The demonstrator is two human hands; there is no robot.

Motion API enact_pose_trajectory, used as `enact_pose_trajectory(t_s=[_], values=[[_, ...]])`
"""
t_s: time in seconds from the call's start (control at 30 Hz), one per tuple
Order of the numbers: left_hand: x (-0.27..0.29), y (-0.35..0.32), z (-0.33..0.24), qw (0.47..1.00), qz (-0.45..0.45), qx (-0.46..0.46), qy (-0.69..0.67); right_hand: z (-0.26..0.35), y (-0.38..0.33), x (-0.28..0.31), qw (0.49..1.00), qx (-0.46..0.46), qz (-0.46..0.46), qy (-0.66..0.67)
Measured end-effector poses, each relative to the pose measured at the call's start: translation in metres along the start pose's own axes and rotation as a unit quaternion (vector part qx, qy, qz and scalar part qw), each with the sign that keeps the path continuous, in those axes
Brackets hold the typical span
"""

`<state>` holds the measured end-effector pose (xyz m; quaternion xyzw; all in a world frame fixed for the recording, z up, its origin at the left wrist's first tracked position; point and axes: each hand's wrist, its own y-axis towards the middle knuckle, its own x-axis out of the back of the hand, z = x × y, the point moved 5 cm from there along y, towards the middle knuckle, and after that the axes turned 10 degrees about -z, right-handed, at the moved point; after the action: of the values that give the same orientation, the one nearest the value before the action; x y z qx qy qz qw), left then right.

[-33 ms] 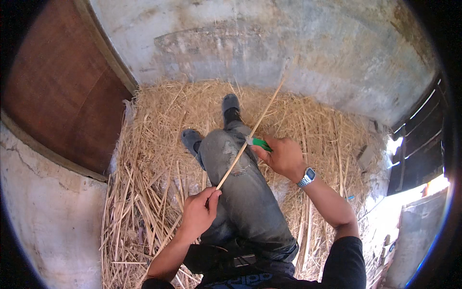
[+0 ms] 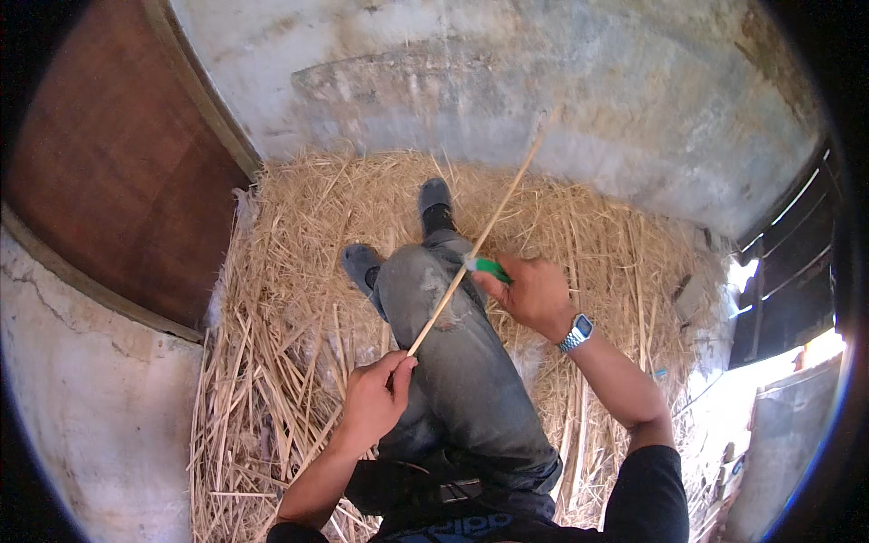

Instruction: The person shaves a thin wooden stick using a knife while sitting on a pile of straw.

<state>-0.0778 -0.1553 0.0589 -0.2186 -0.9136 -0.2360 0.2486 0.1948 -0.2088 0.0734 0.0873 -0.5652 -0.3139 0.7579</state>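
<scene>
1. Head view: the left hand [image 2: 376,403] pinches the lower end of a long reed stalk [image 2: 475,242] lying across the knee.
2. The right hand [image 2: 534,294] grips a green-handled knife [image 2: 486,267] against the stalk.
3. The blade could slip toward the jeans [image 2: 453,362].

A long, thin, pale straw-coloured stick [image 2: 480,237] runs slantwise over the lap, its near end pinched at about 7 o'clock and its free tip pointing up toward 1 o'clock. A small tool with a green handle [image 2: 490,268] meets the stick near its middle, held crosswise against its right side.
</scene>
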Motion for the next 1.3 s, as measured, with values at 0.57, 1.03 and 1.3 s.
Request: enact_pose_trajectory(t_s=[0.57, 1.03, 1.3], values=[[0.005, -0.013, 0.018, 0.986, 0.086, 0.111, -0.089, 0.024, -0.021, 0.012, 0.997, 0.027, 0.033, 0.058], [0.013, -0.005, 0.013, 0.989, 0.086, 0.089, -0.079, 0.035, -0.012, 0.0, 0.989, 0.143, 0.022, 0.005], [0.005, -0.011, 0.021, 0.982, 0.101, 0.129, -0.097, 0.047, -0.026, -0.004, 0.988, 0.141, 0.062, 0.021]])
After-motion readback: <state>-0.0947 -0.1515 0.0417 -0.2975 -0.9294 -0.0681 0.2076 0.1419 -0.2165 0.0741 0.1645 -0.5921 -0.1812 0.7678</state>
